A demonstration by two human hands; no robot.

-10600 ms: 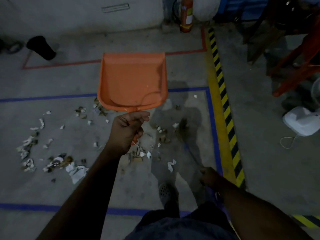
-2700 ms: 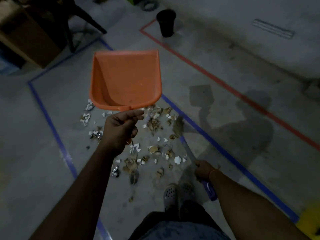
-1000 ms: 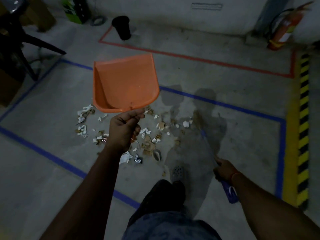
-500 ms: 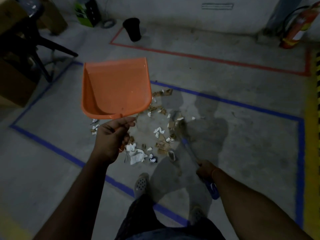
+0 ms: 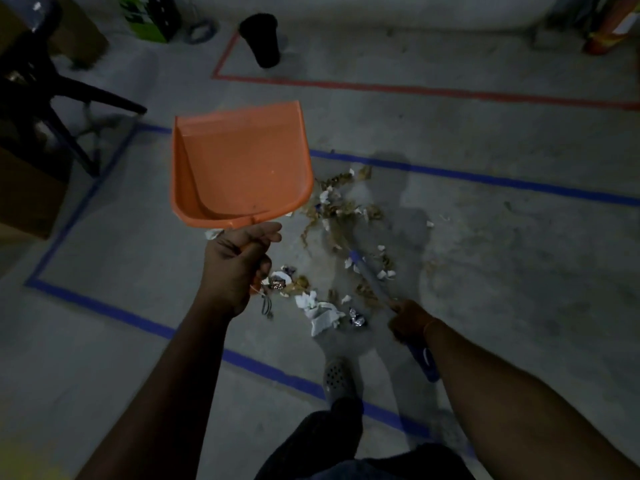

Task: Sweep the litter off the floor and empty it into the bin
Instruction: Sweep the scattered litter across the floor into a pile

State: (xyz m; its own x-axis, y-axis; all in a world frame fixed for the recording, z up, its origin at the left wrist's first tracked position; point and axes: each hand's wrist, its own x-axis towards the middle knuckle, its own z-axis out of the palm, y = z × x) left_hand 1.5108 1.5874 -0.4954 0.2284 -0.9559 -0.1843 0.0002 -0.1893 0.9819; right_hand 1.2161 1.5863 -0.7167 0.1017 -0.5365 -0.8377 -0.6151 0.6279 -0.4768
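In the head view, the left hand (image 5: 239, 268) has its fingers curled round the handle of the orange dustpan (image 5: 239, 168), thumb laid along the top, and holds the pan raised above the floor with its open tray facing up and nothing visible in it. The right hand (image 5: 410, 320) grips the broom (image 5: 367, 271) low on its bluish handle, fingers wrapped round it; the handle slants forward and down to the bristle end, which is blurred amid the litter (image 5: 332, 237). The litter, torn white paper, brownish scraps and a few shiny foil pieces, lies scattered on the grey concrete floor (image 5: 485, 271) between the two hands and just ahead of a grey perforated shoe (image 5: 337, 379), inside a rectangle of blue tape (image 5: 485, 180). The black bin (image 5: 261, 39) stands well apart at the far side, in the corner of a red tape line (image 5: 415, 88).
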